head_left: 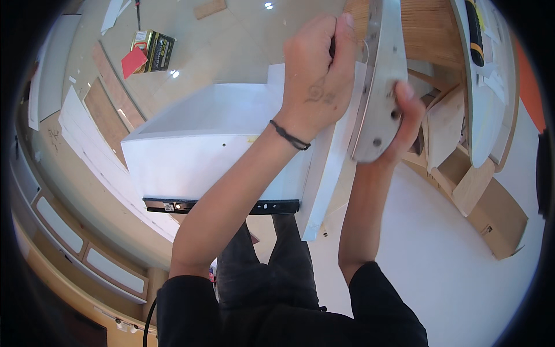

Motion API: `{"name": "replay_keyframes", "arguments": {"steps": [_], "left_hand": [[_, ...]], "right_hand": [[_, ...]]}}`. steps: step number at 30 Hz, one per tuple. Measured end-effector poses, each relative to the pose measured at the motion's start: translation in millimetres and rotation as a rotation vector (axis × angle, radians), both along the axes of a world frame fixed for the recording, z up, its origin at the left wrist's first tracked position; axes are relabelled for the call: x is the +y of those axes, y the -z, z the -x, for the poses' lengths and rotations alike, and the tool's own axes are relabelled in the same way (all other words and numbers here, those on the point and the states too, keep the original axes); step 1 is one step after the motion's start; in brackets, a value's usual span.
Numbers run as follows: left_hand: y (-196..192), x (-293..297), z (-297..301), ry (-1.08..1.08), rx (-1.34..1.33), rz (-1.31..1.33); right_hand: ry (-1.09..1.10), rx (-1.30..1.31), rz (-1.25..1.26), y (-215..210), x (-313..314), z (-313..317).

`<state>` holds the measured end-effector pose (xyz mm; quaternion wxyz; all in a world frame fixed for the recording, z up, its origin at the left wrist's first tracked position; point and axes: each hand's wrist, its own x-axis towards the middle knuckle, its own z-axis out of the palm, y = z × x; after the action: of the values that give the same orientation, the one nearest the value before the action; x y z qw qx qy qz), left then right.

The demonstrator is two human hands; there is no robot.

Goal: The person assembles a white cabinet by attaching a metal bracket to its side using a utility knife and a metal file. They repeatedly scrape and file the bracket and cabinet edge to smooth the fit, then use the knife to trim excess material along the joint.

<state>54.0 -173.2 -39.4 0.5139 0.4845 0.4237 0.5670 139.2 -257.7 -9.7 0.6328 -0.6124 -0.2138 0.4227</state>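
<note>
My left hand [319, 78] is closed, with a dark object just showing between thumb and fingers; the rest of it is hidden. Fingers of my right hand [409, 118] wrap round the lower end of a long silver metal piece [374, 110] that has round holes and a rounded end. Below my hands is a white drawer box [173, 165] with a small hole in its side and a white panel [324, 185] at its right end. A black drawer slide [277, 206] runs along the lower edge of that side, partly behind my left forearm.
A tin [159, 51] with a red piece [134, 62] against it stands on the floor at far left. Long wooden strips [113, 104] lie near it. At right, a knife with a black and orange handle [475, 37] rests on a board, above wood offcuts and a cardboard box [500, 222].
</note>
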Motion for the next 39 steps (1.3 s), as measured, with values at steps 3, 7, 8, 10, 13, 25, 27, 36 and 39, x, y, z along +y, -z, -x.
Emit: {"name": "replay_keyframes", "arguments": {"steps": [3,7,8,10,13,25,27,36,39], "left_hand": [[-1,5,0,0.029,0.030,0.047],[-1,2,1,0.051,0.016,0.110],[-1,1,1,0.054,0.012,0.138],[1,0,0,0.062,0.007,0.197],[6,1,0,0.054,0.021,0.099],[6,4,-3,0.008,0.015,-0.028],[7,2,-3,0.032,0.028,0.081],[5,0,-4,0.014,-0.068,0.061],[7,-2,-4,0.010,-0.057,0.083]], "right_hand": [[-0.036,-0.127,0.051,-2,-37,9],[-0.046,0.043,0.185,-16,-98,29],[-0.034,0.075,0.194,-17,-107,33],[-0.036,0.091,0.223,-21,-118,38],[-0.006,0.113,0.221,-19,-111,37],[-0.036,0.071,0.043,-18,-40,26],[-0.045,0.046,0.047,-18,-35,24],[0.022,-0.001,-0.044,-11,-9,16],[0.017,-0.001,-0.011,-7,-10,10]]}}
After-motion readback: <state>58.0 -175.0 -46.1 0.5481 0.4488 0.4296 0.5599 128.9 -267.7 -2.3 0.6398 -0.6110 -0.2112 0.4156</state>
